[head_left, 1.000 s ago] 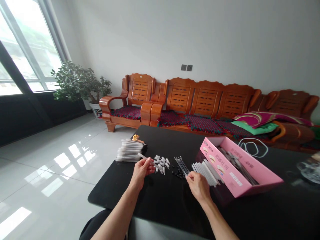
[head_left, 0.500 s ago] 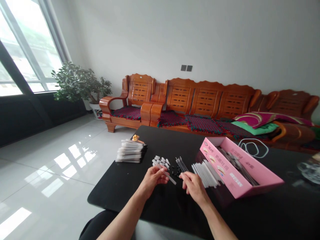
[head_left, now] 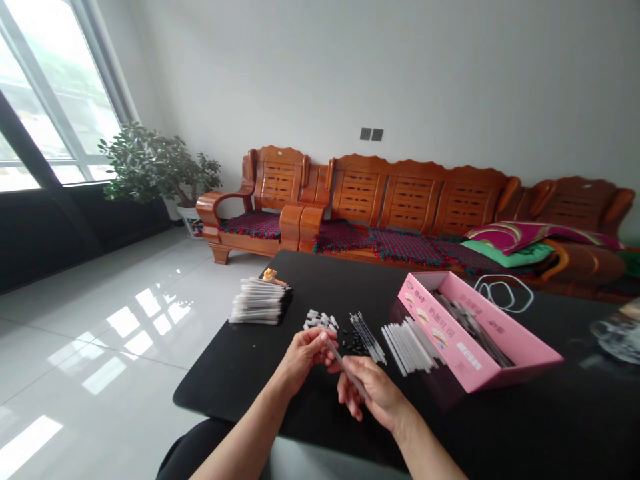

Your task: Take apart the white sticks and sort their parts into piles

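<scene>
Between my two hands a thin, greyish pen barrel (head_left: pixel 347 371) slants down to the right. My left hand (head_left: pixel 301 355) pinches its upper end, while the thumb and fingers of my right hand (head_left: pixel 374 388) close around the lower part. A small pile of white pieces like pen caps (head_left: pixel 320 319) lies just beyond my left fingers. Past my right hand are tiny black plugs (head_left: pixel 356 344) and a bundle of dark pen refills (head_left: pixel 364 331). Pale empty-looking barrels (head_left: pixel 409 347) lie in a row to the right.
Pens with dark ends form a stack (head_left: pixel 257 303) at the table's left, by a small yellow figure (head_left: pixel 270 275). A pink box (head_left: pixel 445 337) holding dark sticks stands right, with a white cable loop (head_left: pixel 520 301) behind. Beyond the black table (head_left: pixel 240 380) is a wooden sofa (head_left: pixel 360 193).
My right hand has moved left and toward me from beside the refills and now holds the barrel's lower part. The barrel looks darker than before; my left hand keeps its pinch.
</scene>
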`<control>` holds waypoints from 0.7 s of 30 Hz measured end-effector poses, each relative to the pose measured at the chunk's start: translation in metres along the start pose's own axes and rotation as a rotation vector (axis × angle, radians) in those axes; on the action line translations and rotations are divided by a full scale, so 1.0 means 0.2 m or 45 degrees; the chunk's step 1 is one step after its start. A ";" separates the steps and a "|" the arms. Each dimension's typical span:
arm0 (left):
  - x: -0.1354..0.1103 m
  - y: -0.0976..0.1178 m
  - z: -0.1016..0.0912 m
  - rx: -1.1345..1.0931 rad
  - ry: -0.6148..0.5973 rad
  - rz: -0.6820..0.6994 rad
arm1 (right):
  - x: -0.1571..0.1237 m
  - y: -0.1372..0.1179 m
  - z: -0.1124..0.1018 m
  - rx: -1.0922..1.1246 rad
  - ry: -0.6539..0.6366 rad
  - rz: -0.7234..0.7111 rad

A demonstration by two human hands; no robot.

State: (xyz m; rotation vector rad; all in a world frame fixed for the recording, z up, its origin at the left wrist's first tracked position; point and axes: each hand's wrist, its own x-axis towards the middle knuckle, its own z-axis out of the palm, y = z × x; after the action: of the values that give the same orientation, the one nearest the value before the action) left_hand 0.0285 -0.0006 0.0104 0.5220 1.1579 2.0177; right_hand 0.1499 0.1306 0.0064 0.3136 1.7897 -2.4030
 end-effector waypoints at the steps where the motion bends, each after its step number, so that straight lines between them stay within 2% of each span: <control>1: -0.01 0.00 0.01 0.006 -0.029 -0.016 | 0.00 0.01 0.01 0.033 -0.028 0.004; 4: -0.01 -0.02 0.02 0.027 -0.011 -0.012 | 0.01 0.02 0.02 0.084 -0.041 0.007; 6: 0.00 -0.03 0.01 0.048 0.046 0.006 | 0.02 0.02 0.03 0.025 0.008 -0.006; 8: 0.01 -0.03 0.00 0.066 0.104 0.024 | 0.02 0.00 0.04 -0.187 0.111 -0.097; 12: 0.02 -0.03 -0.02 0.070 0.196 0.054 | 0.03 -0.02 0.09 -0.903 0.456 -0.480; 14: 0.02 -0.03 -0.02 0.058 0.193 0.061 | 0.04 -0.02 0.11 -1.048 0.574 -0.548; 16: 0.02 -0.02 -0.01 0.047 0.144 0.057 | 0.03 0.00 0.11 -0.914 0.528 -0.459; 21: -0.01 0.01 0.01 0.024 -0.031 -0.001 | 0.01 0.01 0.07 -0.074 0.069 -0.065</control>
State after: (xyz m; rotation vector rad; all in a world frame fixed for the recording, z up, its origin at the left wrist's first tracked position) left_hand 0.0293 -0.0015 0.0131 0.5537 1.1631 1.9966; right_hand 0.1464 0.1164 0.0068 0.3341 1.9090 -2.3931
